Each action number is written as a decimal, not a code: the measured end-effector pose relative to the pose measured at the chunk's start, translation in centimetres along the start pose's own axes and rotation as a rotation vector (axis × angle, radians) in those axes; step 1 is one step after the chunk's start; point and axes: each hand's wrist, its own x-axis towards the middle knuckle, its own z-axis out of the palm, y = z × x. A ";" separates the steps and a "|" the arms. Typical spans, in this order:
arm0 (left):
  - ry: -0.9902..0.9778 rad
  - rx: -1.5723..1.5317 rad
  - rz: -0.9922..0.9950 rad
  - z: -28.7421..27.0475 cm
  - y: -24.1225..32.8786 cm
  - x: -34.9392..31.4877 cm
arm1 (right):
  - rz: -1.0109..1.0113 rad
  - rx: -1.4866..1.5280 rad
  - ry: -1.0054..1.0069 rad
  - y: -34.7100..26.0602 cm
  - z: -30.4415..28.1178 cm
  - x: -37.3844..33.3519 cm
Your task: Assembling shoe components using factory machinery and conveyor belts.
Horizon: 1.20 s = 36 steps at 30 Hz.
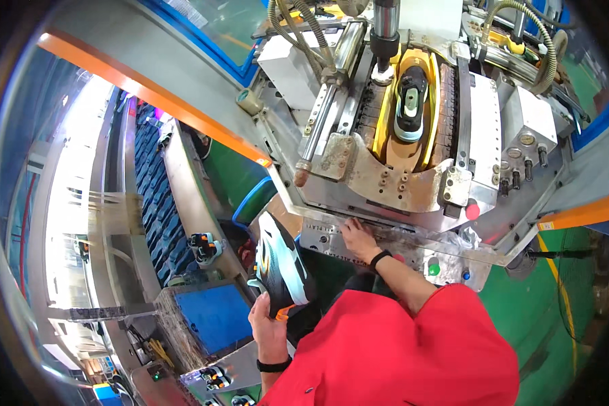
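My left hand (268, 326) is closed on the heel end of a sneaker (281, 264) in light blue, white and black with orange bits. The sneaker is held tilted, toe up, left of the machine's front. My right hand (358, 240) lies on the machine's metal front panel (413, 260), its fingers partly spread and holding nothing. Beyond it, a second black and light blue shoe (410, 101) sits in the press between yellow pads (434, 115). A vertical ram (386, 30) stands beside that shoe's far end.
A green button (434, 269) and a blue one (465, 275) are on the front panel. To the left runs a conveyor with a dark blue ribbed belt (154, 196); a shoe (205, 249) rests beside it. A blue-topped box (213, 314) stands nearer me. Gauges (526, 140) are at the right.
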 end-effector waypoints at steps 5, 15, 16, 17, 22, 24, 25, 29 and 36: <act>0.046 -0.010 -0.004 -1.2 -1.3 0.0 | -0.019 0.155 0.130 -0.8 -2.6 0.7; 0.192 -0.143 0.034 -2.7 -3.9 -1.8 | -1.404 0.826 0.284 -20.7 -32.0 -2.5; 0.219 -0.030 0.115 -2.4 -3.6 -3.1 | -1.759 0.798 0.335 -22.4 -32.7 -0.2; 0.225 0.092 0.173 -2.1 -3.1 -4.1 | -1.803 0.883 0.277 -24.0 -32.4 -1.2; 0.420 -0.281 0.154 -7.3 -4.9 -7.3 | -1.577 1.094 0.184 -31.0 -30.3 -5.1; 0.534 -0.329 0.155 -9.3 -5.3 -9.5 | -1.644 1.231 0.147 -34.0 -28.8 -6.4; 0.592 -0.420 0.123 -10.6 -5.8 -10.3 | -1.677 1.247 0.106 -35.6 -28.4 -7.5; 0.788 -0.661 0.240 -18.2 -10.7 -12.2 | -1.878 1.410 -0.048 -41.1 -26.7 -7.3; 1.209 -0.711 0.259 -34.5 -15.1 -15.0 | -2.567 0.929 0.078 -52.7 -22.6 -2.8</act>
